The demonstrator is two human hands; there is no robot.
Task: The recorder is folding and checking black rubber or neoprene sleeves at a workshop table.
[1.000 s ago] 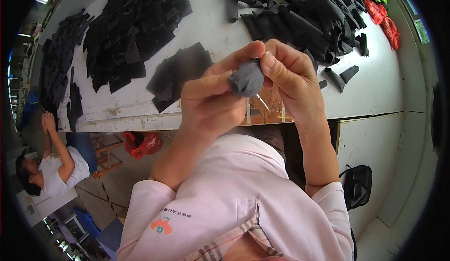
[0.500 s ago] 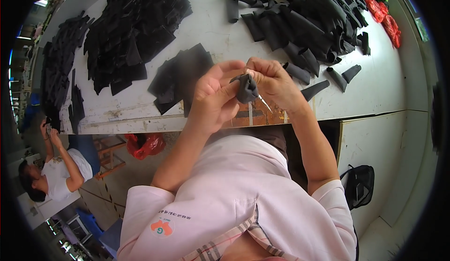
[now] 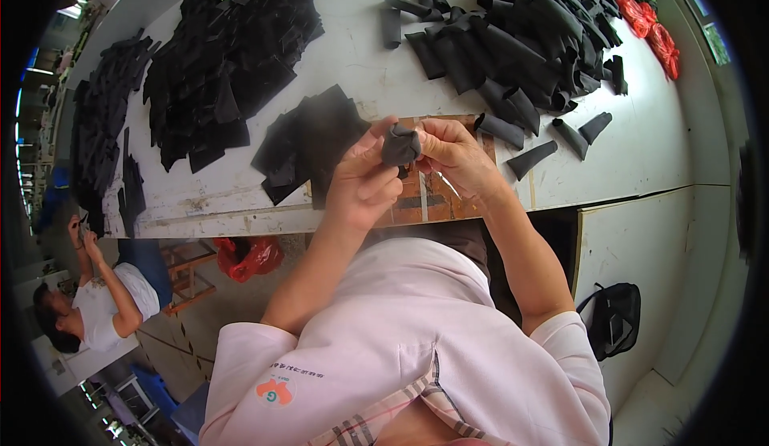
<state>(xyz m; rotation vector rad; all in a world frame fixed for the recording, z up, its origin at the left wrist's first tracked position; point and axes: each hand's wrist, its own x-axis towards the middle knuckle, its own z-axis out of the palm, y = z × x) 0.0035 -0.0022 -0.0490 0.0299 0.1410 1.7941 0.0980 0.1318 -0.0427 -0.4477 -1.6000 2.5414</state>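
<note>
Over the table's near edge, my left hand [image 3: 362,186] is closed around a small rolled or folded piece of black fabric [image 3: 399,146]. Its thumb and fingers press on the left side of the piece. From the right, my right hand [image 3: 460,156] pinches the edge of the same fabric between thumb and forefinger. Below that palm sticks out a slim, pointed, silvery tool [image 3: 446,183], its upper part hidden by the fingers. Just left of my hands lie flat black fabric pieces [image 3: 308,138]; a few black fabric tubes [image 3: 501,130] lie to the right.
A big pile of flat black pieces [image 3: 224,70] covers the table's left, with another stack [image 3: 112,102] beyond. Black tubes [image 3: 537,38] heap at the far right, near red plastic bags [image 3: 658,46]. A brown board [image 3: 448,206] lies under my hands. A co-worker [image 3: 120,302] is at left.
Both hands have shifted slightly left with the black fabric, whose folded end now faces up more. My right fingers have moved from its top to its right edge.
</note>
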